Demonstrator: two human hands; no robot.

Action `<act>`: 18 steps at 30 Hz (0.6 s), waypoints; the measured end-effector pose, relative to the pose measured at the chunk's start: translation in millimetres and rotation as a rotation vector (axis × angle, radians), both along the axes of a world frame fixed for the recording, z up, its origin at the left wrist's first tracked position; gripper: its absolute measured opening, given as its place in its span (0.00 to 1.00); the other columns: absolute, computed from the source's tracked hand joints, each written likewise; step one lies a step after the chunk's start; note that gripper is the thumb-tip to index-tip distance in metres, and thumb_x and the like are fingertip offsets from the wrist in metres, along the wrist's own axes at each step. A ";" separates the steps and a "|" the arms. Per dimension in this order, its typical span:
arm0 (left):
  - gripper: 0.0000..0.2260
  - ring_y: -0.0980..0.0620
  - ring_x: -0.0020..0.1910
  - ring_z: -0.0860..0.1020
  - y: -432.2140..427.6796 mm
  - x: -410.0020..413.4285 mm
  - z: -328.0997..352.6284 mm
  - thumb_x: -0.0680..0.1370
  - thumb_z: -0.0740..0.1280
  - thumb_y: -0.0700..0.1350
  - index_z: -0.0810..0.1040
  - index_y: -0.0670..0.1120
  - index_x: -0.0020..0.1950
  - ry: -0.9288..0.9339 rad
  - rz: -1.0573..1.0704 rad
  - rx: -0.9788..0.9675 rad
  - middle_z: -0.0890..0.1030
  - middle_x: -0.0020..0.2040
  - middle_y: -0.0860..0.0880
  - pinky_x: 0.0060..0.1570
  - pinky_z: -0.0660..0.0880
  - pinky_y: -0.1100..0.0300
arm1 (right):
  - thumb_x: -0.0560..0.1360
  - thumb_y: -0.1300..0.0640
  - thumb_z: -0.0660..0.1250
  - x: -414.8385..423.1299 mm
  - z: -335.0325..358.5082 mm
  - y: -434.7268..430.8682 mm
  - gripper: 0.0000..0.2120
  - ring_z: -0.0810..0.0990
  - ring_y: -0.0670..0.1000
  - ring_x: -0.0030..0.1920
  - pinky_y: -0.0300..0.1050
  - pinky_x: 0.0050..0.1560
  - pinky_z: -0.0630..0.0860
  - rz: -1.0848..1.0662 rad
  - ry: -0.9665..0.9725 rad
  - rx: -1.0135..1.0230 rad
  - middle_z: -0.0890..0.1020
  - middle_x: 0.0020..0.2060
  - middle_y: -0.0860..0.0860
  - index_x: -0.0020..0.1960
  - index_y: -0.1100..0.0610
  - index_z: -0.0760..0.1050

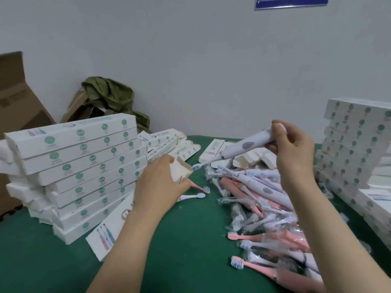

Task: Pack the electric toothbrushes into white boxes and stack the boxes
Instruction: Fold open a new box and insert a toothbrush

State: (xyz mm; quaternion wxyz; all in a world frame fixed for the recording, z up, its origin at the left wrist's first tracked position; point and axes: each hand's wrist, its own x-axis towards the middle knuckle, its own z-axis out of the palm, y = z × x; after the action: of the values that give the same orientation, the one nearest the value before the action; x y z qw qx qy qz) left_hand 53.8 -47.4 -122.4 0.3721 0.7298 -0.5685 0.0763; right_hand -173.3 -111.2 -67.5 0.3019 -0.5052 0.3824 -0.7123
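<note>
My right hand (pixel 291 144) grips the base of a white electric toothbrush (pixel 241 147), which slants down to the left. Its bristle head sits just at the open mouth of a white box (pixel 181 170). My left hand (pixel 161 179) holds that box near its open end; the rest of the box runs under my forearm. A heap of pink and white toothbrushes (pixel 262 208) in clear wrap lies on the green table (pixel 190 240) below my right arm. One tall stack of packed white boxes (pixel 78 168) stands at the left, another stack (pixel 355 149) at the right.
Flat, unfolded boxes (pixel 213 150) lie at the back of the table. Two loose brush heads (pixel 200 190) rest near my left hand. Brown cartons (pixel 17 98) and a green cloth (pixel 110 96) sit behind the left stack against the wall.
</note>
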 end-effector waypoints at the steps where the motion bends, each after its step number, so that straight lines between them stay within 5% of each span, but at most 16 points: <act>1: 0.29 0.50 0.55 0.73 1.1 3.5 2.7 0.65 0.65 0.62 0.71 0.51 0.62 0.010 0.028 0.022 0.76 0.59 0.52 0.41 0.65 0.58 | 0.80 0.57 0.63 3.5 0.8 0.1 0.07 0.80 0.37 0.34 0.31 0.39 0.76 0.040 -0.039 0.019 0.80 0.41 0.47 0.54 0.56 0.77; 7: 0.30 0.51 0.50 0.71 5.4 6.2 1.0 0.61 0.62 0.63 0.73 0.53 0.61 0.010 0.020 0.115 0.76 0.57 0.52 0.39 0.64 0.57 | 0.79 0.58 0.64 15.4 0.1 9.4 0.05 0.83 0.42 0.35 0.34 0.41 0.79 0.169 -0.217 0.054 0.81 0.38 0.49 0.54 0.56 0.72; 13: 0.21 0.53 0.51 0.71 4.5 -4.8 2.1 0.67 0.71 0.55 0.74 0.53 0.58 0.022 -0.089 -0.042 0.76 0.55 0.54 0.43 0.64 0.58 | 0.78 0.56 0.66 28.0 -0.1 18.8 0.06 0.83 0.49 0.39 0.52 0.46 0.79 0.049 -0.002 -0.035 0.82 0.39 0.53 0.46 0.47 0.70; 18: 0.23 0.58 0.48 0.67 7.6 -20.8 8.4 0.66 0.68 0.56 0.75 0.52 0.59 0.031 -0.211 -0.144 0.76 0.53 0.55 0.42 0.58 0.65 | 0.76 0.57 0.68 39.3 1.3 27.1 0.07 0.82 0.50 0.40 0.50 0.47 0.79 0.113 0.041 -0.130 0.83 0.40 0.55 0.44 0.47 0.73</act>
State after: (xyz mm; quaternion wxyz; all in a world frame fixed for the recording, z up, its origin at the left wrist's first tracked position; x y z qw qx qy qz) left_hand 33.0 -39.9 -114.0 0.4383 0.6383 -0.6294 0.0659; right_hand -134.0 -84.1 -66.2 0.3002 -0.5590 0.3124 -0.7070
